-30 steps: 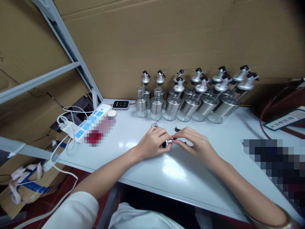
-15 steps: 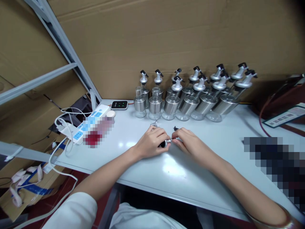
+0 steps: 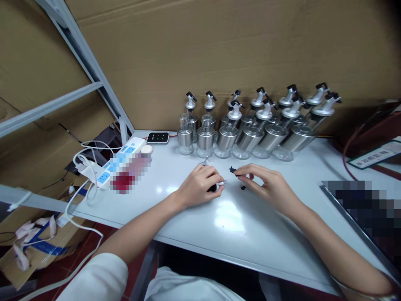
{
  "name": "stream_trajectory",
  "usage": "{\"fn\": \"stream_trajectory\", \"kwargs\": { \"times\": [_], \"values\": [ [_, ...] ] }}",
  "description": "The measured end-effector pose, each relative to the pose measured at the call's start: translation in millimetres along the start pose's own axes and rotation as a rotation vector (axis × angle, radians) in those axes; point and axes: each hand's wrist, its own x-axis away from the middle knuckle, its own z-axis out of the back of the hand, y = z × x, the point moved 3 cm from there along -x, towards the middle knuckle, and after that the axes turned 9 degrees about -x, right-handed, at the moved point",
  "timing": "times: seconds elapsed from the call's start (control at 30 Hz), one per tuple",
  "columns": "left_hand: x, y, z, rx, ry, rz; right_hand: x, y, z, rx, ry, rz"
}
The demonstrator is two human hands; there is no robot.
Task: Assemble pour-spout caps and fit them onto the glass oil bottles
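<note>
My left hand point(image 3: 200, 186) rests on the table, closed around a silver pour spout point(image 3: 221, 184) with a black stopper end point(image 3: 213, 188). The spout's thin tip points right, out from between the fingers. To its right, my right hand point(image 3: 261, 179) pinches a small black plastic lever point(image 3: 233, 170) between thumb and forefinger, low over the tabletop. A tiny black piece point(image 3: 243, 188) lies under the right thumb, apart from it. Just beyond the left knuckles is a small shiny item point(image 3: 204, 161), partly hidden.
Glass-and-steel bottles point(image 3: 227, 137) stand in two rows along the cardboard backing; most carry silver spouts, while two front-left ones have bare necks. A power strip point(image 3: 135, 144), a small device point(image 3: 158, 138) and a round white object point(image 3: 146, 149) sit left. A blurred-out dark object point(image 3: 360, 217) lies right.
My right hand has moved right, away from the spout's tip, and has taken hold of the black lever. A tiny black piece now shows on the table. The left hand stays put.
</note>
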Motion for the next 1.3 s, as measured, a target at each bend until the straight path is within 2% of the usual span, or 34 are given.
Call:
{"fn": "stream_trajectory", "kwargs": {
  "times": [0.1,0.27,0.47,0.6,0.73,0.87,1.07,1.3],
  "values": [
    [-0.1,-0.6,-0.8,0.013,-0.029,0.000,-0.1,3.6,3.0,-0.003,0.006,-0.032],
    [-1.1,-1.9,1.5,0.013,-0.001,0.020,-2.1,10.1,7.1,0.040,-0.042,-0.062],
    [-1.9,-1.8,2.9,0.030,0.065,-0.005,5.8,31.8,11.4,0.061,-0.210,-0.267],
    [-1.8,-0.9,2.1,0.027,0.067,-0.001,9.2,39.9,8.5,0.095,-0.233,-0.314],
    [-1.6,-1.1,1.1,0.032,0.029,0.018,9.4,37.4,4.3,0.047,-0.248,-0.370],
    [-1.3,-1.5,1.9,0.024,0.043,0.016,8.7,29.1,2.5,0.014,-0.294,-0.394],
    [0.2,-3.1,6.6,-0.056,0.191,0.078,6.4,24.4,4.2,0.040,-0.339,-0.405],
    [-0.4,-3.9,9.7,-0.051,0.249,0.071,8.2,27.9,5.4,0.061,-0.300,-0.342]
  ]
}}
